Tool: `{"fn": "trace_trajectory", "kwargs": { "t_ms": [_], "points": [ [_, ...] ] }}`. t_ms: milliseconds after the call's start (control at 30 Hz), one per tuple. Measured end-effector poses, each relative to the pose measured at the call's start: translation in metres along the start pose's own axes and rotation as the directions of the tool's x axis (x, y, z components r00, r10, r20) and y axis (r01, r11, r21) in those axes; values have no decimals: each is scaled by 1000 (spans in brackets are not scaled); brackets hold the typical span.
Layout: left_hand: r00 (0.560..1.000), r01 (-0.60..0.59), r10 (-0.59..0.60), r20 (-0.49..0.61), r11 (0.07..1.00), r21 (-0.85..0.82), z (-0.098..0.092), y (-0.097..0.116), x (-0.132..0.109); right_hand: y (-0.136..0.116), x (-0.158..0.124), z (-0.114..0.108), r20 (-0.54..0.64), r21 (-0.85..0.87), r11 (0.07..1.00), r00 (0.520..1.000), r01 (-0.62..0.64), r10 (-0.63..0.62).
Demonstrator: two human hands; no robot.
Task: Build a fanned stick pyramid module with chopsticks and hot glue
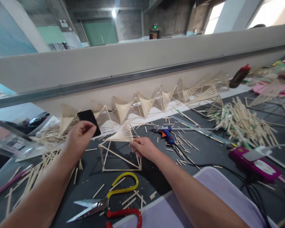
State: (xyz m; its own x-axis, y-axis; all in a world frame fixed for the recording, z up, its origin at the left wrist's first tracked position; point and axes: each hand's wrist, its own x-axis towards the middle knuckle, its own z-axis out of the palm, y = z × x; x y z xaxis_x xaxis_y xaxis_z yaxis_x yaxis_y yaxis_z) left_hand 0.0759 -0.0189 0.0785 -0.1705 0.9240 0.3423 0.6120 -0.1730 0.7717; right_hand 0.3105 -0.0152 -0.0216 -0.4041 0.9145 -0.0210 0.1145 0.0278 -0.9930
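Note:
My right hand [146,148] pinches the upper right corner of a small frame of thin wooden sticks [120,156], which stands on the dark table. A fan of closely laid sticks [122,133] spreads across the frame's top. Held to the left of the frame, my left hand [82,134] has thumb and fingers pressed together; whether something thin is between them I cannot make out. Behind its fingertips is a black phone [89,117]. Below the frame lie large scissors [102,204] with one yellow and one red handle, blades apart.
A blue glue gun [166,134] lies right of the frame, its cable running toward a magenta power strip [254,163]. Several finished stick models [146,104] line the low wall. Loose sticks [248,122] are heaped at right; a lilac board [204,193] lies in front.

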Motion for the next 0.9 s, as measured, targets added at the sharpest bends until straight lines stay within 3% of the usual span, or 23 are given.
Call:
{"fn": "trace_trajectory", "kwargs": {
  "t_ms": [67,133,300,500,600,900],
  "points": [
    [981,170,-186,-59,961,-219,-4,-16,-15,1,-1,1,-19,-55,997,998,56,-57],
    [940,317,-340,2,874,-369,-4,-24,-33,1,-3,2,-24,-136,982,991,129,-134],
    [878,471,-434,203,700,-537,6,-20,-69,-3,-9,2,6,-378,877,948,298,-319],
    [911,392,-383,152,693,-605,17,-21,-84,-3,-14,3,24,-514,704,829,490,-559],
    [910,389,-381,161,656,-646,19,-22,-85,0,-15,5,58,-544,637,782,546,-620],
    [912,368,-376,162,579,-728,17,-19,-90,4,-15,6,73,-547,609,758,574,-648]
  ]
}}
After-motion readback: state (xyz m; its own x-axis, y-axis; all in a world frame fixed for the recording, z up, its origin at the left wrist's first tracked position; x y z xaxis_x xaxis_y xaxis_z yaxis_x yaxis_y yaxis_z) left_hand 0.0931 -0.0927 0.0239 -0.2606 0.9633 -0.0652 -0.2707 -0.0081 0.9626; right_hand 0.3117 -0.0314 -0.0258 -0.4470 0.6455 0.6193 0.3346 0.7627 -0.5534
